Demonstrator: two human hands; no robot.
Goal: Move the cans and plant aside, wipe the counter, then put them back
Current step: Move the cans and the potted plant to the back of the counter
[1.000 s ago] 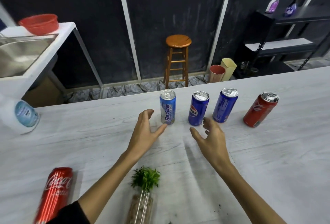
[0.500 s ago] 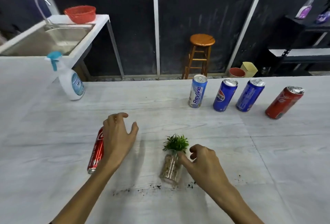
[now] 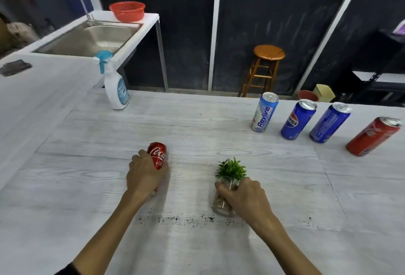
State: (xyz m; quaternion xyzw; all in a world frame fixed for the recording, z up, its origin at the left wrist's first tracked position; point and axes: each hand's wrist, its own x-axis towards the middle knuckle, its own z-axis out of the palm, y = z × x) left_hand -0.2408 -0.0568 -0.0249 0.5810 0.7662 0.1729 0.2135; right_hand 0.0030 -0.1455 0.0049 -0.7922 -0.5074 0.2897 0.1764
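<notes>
Five cans stand on the pale wood-grain counter [image 3: 197, 125], along with one small plant. At the far left a dark cloth [image 3: 15, 67] lies on the white worktop, and behind it a steel sink [image 3: 92, 38] with a curved tap carries a red basket [image 3: 127, 11] on its far rim. A white spray bottle [image 3: 115, 87] with a blue trigger stands upright near the counter's back edge. Toward the middle, the left hand [image 3: 143, 176] wraps its fingers around a red Coca-Cola can [image 3: 157, 156], gripping the lower body so only the top half shows above the knuckles; the can's base is hidden by the hand. Dark crumbs of soil [image 3: 186, 219] are scattered in a line across the counter in front of both hands. Right of the can, the right hand [image 3: 243, 198] curls round a clear glass jar [image 3: 223, 202] that holds the green plant [image 3: 231, 168], thumb and fingers closed on the glass, the jar resting on the counter just behind the soil. Farther back, a wooden stool [image 3: 266, 66] stands on the floor. Along the back right of the counter stand four more cans in a row, apart from each other: a Revive can [image 3: 264, 112], a Pepsi can [image 3: 298, 119], a plain blue can [image 3: 329, 122] and a second red cola can [image 3: 372, 135] at the far right
</notes>
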